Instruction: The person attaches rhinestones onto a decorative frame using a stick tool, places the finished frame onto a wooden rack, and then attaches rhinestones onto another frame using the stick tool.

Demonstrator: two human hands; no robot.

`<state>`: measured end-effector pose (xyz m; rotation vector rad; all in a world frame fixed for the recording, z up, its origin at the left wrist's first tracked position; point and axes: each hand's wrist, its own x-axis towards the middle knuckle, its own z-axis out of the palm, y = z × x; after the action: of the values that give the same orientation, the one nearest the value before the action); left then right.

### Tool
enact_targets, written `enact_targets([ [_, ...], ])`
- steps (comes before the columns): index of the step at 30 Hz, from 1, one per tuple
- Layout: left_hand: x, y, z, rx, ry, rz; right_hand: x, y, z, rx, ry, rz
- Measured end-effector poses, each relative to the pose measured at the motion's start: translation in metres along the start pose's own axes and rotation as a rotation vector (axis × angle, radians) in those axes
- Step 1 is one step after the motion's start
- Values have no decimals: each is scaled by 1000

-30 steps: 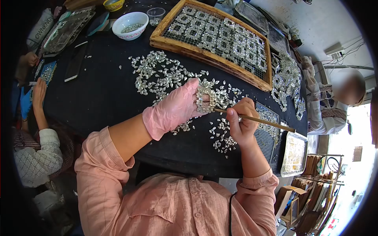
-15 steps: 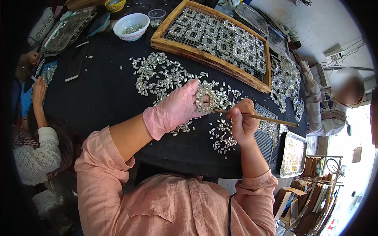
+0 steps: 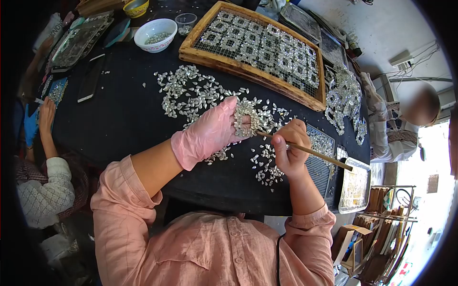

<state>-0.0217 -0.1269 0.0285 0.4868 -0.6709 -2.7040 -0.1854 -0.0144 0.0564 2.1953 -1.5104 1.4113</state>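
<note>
My left hand (image 3: 208, 130), in a pink glove, holds a square ring of clear crystals (image 3: 246, 118) on its fingers. Bare, my right hand (image 3: 292, 148) pinches a thin wooden stick (image 3: 317, 154), whose tip meets the ring's lower right edge. Loose silver drop-shaped stones (image 3: 188, 91) lie on the black table (image 3: 126, 128) beyond and around my left hand. Another small pile of stones (image 3: 268, 164) is just left of my right hand. A ribbed tray (image 3: 318, 164) with small stones is partly hidden behind my right hand.
A wooden-framed mesh rack (image 3: 253, 71) bears rows of crystal pieces. More crystal pieces (image 3: 346, 97) are heaped at its right. Farther away sit a white bowl (image 3: 155, 43) and a phone (image 3: 90, 78). A metal tray (image 3: 354, 188) lies at the right edge. Co-workers are at left and right.
The stick's far end has swung down and slightly left, and its tip has shifted slightly on the ring. The co-worker's head at the right has moved slightly. Both my hands keep their hold.
</note>
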Motion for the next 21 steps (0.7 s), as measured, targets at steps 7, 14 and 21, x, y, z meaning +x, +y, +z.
enact_targets([
  [7,2,0,7,-96,4,9,3,0,-2,-6,-77,-67],
  [14,0,3,4,-50,40,-7,-5,5,-1,89,114,40],
  [21,0,2,4,-62,41,100,-14,4,16,79,-20,480],
])
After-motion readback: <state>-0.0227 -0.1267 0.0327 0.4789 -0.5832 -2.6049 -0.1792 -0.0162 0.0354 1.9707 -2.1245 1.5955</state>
